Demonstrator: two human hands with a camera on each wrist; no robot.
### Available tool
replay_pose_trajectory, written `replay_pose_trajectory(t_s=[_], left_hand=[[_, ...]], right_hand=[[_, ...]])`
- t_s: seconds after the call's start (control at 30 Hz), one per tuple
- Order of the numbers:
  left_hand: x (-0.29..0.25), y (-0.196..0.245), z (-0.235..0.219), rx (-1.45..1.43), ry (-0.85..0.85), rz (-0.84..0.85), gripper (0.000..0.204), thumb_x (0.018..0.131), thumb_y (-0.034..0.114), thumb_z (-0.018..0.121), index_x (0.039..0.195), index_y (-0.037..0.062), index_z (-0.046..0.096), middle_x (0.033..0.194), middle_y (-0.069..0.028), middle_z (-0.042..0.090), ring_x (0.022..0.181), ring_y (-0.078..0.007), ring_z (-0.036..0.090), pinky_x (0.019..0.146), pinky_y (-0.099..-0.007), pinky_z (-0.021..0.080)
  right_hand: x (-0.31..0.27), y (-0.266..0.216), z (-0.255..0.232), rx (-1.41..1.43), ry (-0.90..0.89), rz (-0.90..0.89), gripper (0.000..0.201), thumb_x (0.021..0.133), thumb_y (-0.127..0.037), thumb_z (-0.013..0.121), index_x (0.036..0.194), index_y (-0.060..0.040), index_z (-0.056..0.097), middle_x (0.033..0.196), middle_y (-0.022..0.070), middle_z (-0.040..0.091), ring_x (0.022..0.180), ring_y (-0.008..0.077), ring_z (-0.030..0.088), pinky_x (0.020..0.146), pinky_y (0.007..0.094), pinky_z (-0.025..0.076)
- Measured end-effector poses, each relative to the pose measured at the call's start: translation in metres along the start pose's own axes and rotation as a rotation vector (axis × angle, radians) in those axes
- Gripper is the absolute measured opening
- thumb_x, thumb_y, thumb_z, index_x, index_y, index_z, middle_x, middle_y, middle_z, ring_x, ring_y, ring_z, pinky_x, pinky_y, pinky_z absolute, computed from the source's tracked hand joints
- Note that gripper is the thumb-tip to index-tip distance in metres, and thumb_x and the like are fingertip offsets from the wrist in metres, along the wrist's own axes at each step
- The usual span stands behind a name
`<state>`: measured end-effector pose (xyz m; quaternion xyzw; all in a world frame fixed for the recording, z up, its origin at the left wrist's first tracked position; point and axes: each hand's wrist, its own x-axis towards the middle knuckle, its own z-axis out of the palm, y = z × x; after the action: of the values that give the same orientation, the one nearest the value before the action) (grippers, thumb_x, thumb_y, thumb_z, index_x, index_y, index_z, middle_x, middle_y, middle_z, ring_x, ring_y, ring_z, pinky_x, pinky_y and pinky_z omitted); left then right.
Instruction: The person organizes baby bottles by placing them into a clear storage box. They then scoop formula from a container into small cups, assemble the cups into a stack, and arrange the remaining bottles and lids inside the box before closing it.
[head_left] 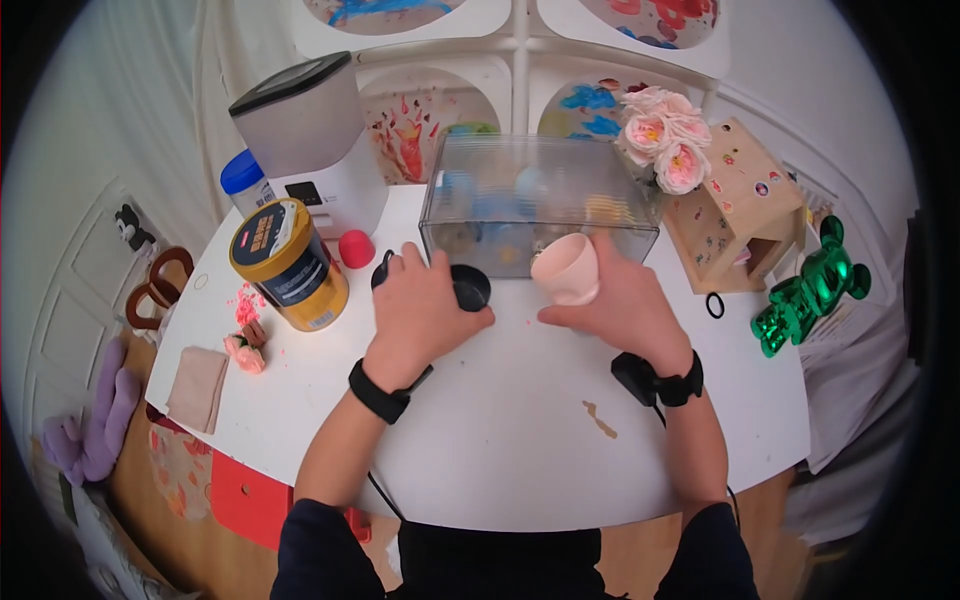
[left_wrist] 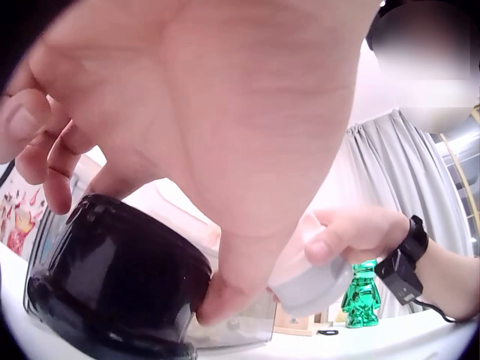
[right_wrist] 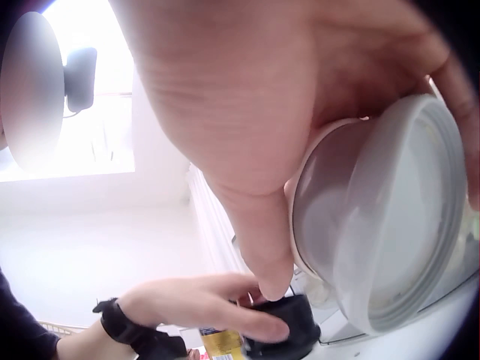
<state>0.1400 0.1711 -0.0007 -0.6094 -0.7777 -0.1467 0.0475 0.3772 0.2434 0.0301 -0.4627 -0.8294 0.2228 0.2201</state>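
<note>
My left hand point(head_left: 415, 310) grips a small round black cup point(head_left: 472, 290) standing on the table, thumb on its near side and fingers over the far side. The glossy wall of the black cup point(left_wrist: 124, 274) fills the lower left of the left wrist view. Opposite it, my right hand point(head_left: 640, 312) holds a pale pink cup point(head_left: 563, 266) from its right side, mouth tilted up to the left. The ringed, whitish base of this pink cup point(right_wrist: 409, 225) faces the camera in the right wrist view. A clear ribbed box point(head_left: 540, 195) stands just behind both cups.
A yellow tub point(head_left: 290, 265), a white appliance point(head_left: 320, 150) and a pink ball point(head_left: 355, 249) stand at the left. Pink flowers point(head_left: 665, 140), a wooden house point(head_left: 735, 205) and a shiny green bear figure point(head_left: 812, 290) are at the right. A folded cloth point(head_left: 197, 388) lies near the left edge.
</note>
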Motion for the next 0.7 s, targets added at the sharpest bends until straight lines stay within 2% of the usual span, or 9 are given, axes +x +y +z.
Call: replay_pose_trajectory(t_s=[0.03,0.13,0.23,0.33,0.43,0.47,0.57,0.63,0.7], left_hand=[[0.002,0.001,0.004,-0.008,-0.098,-0.005,0.076,0.071,0.054,0.088,0.123,0.0007,0.073,0.117,-0.0219,0.063,0.115,-0.0399,0.066,0.092,-0.0486,0.060],[0.008,-0.006,0.013,0.041,-0.269,0.013,0.081,0.069,0.054,0.088,0.126,-0.0013,0.074,0.121,-0.0218,0.064,0.119,-0.0389,0.064,0.095,-0.0474,0.059],[0.007,-0.012,0.020,0.086,-0.228,0.034,0.081,0.068,0.054,0.088,0.125,-0.0030,0.075,0.124,-0.0220,0.065,0.124,-0.0398,0.059,0.099,-0.0466,0.057],[0.007,-0.013,0.015,0.145,-0.208,0.082,0.078,0.068,0.053,0.089,0.121,-0.0027,0.076,0.121,-0.0224,0.065,0.123,-0.0410,0.055,0.104,-0.0455,0.052],[0.006,-0.007,0.001,0.015,-0.027,0.167,0.072,0.072,0.050,0.088,0.119,-0.0028,0.075,0.120,-0.0218,0.065,0.121,-0.0398,0.055,0.104,-0.0441,0.052],[0.006,-0.006,-0.006,-0.091,0.040,0.245,0.067,0.075,0.044,0.088,0.123,-0.0008,0.072,0.120,-0.0186,0.065,0.119,-0.0378,0.056,0.103,-0.0422,0.052],[0.003,-0.001,-0.019,-0.467,0.065,0.513,0.067,0.076,0.038,0.090,0.129,0.0024,0.069,0.120,-0.0151,0.064,0.119,-0.0349,0.057,0.100,-0.0421,0.052],[-0.001,0.008,-0.028,-0.513,0.022,0.561,0.066,0.076,0.035,0.091,0.131,0.0050,0.068,0.116,-0.0134,0.065,0.117,-0.0339,0.059,0.098,-0.0426,0.052],[-0.001,0.011,-0.024,-0.556,0.000,0.590,0.066,0.075,0.035,0.091,0.129,0.0053,0.069,0.114,-0.0128,0.066,0.113,-0.0340,0.061,0.096,-0.0423,0.053]], right_hand=[[0.000,-0.001,-0.004,-0.002,-0.016,0.028,0.084,0.070,-0.049,0.097,0.126,-0.0002,0.057,0.107,0.0225,0.077,0.100,0.0438,0.077,0.087,0.0478,0.060],[0.002,0.006,-0.005,0.013,0.013,-0.042,0.083,0.071,-0.049,0.096,0.125,-0.0002,0.057,0.107,0.0225,0.077,0.100,0.0430,0.077,0.087,0.0473,0.060],[0.003,0.002,-0.009,0.059,-0.048,0.050,0.082,0.072,-0.049,0.095,0.125,0.0002,0.058,0.107,0.0224,0.078,0.101,0.0432,0.077,0.087,0.0472,0.061],[0.000,0.007,-0.005,0.098,-0.042,0.022,0.083,0.072,-0.050,0.095,0.127,0.0006,0.058,0.108,0.0233,0.078,0.100,0.0437,0.077,0.086,0.0477,0.061],[0.000,0.009,0.001,0.045,-0.054,-0.031,0.081,0.071,-0.048,0.096,0.126,-0.0001,0.059,0.109,0.0231,0.078,0.102,0.0438,0.077,0.088,0.0478,0.060],[0.000,0.007,0.002,0.060,-0.076,-0.072,0.081,0.071,-0.047,0.096,0.126,-0.0010,0.059,0.110,0.0226,0.078,0.104,0.0437,0.076,0.090,0.0477,0.060],[0.001,0.001,0.008,0.102,-0.135,-0.203,0.078,0.072,-0.040,0.098,0.129,-0.0042,0.058,0.114,0.0207,0.077,0.109,0.0426,0.075,0.093,0.0463,0.059],[0.002,0.000,0.012,0.112,-0.149,-0.290,0.079,0.072,-0.031,0.100,0.134,-0.0069,0.058,0.119,0.0190,0.076,0.112,0.0404,0.075,0.095,0.0438,0.059],[0.001,0.000,0.013,0.170,-0.182,-0.289,0.081,0.071,-0.027,0.100,0.136,-0.0072,0.057,0.123,0.0176,0.074,0.116,0.0379,0.073,0.099,0.0436,0.057]])
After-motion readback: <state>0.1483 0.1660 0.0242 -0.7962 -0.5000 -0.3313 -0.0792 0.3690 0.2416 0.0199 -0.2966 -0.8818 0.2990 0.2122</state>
